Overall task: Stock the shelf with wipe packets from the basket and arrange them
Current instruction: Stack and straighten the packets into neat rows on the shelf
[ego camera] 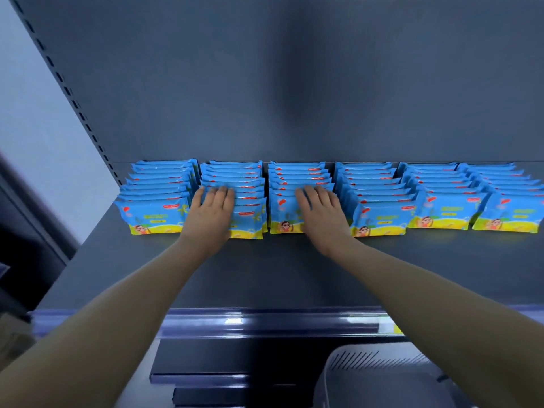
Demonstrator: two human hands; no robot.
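Basket [382, 378] sits closest, down at 5 o'clock, insides not visible. Both hands lie flat with fingers spread on the wipe packets [379, 216], holding nothing: left hand [210, 212] on the second row, right hand [321, 212] on the third. Looks like the arranging step; next probably squaring the fronts gently. Dark grey shelf [265, 275], bare toward 6 o'clock, pale wall at 9.

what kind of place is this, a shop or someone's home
Most likely a shop aisle or a mock-up of one. A grey metal shelf with a slotted upright holds six rows of identical blue wipe packets, and a clear price-label strip runs along its front edge.
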